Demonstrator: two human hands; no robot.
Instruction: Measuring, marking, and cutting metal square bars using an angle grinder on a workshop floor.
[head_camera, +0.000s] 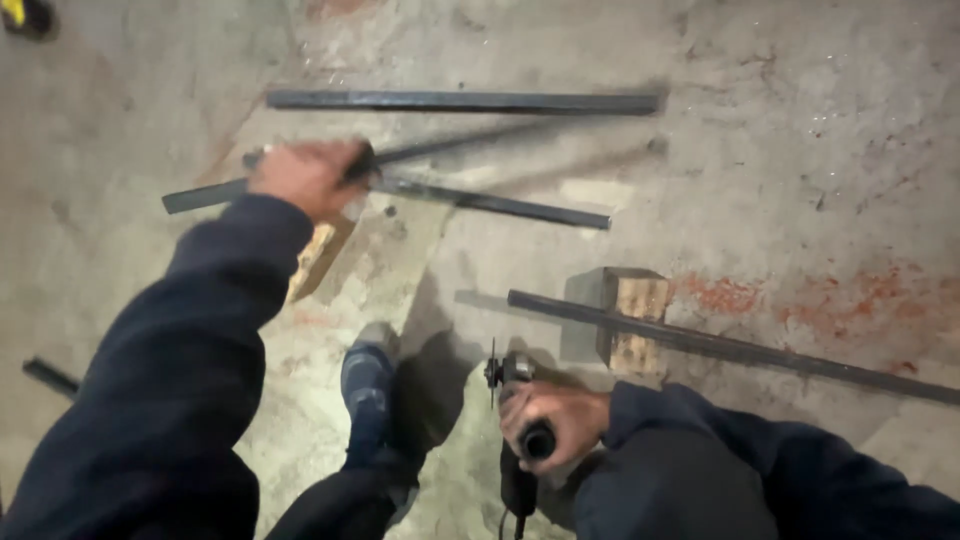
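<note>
Head view, looking down onto a rough concrete floor (780, 120) with reddish stains toward its right edge. Left hand (308, 177) clenched around a thin dark metal bar (200, 196), gripped near the bar's left end, above the upper middle of the floor; motion blur over the hand, finger detail not readable. Second flat bar (500, 205) angled down to the right from just beside that hand, crossing or touching the gripped bar at the hand; which of the two, cannot tell. Longer dark bar (460, 101) lying flat farther up the floor, apart from both. Small wooden block (318, 255) directly below the left hand, partly covered by the dark sleeve. Right hand (555, 420) closed around the black side handle of an angle grinder (515, 385), near the bottom edge of the floor; disc edge-on at the left of the tool body, cable trailing downward. Second wooden block (635, 320) just above the right hand, carrying a long dark steel bar (760, 352) that extends to the floor's right edge. Blue shoe (367, 385) planted between the two arms.
</note>
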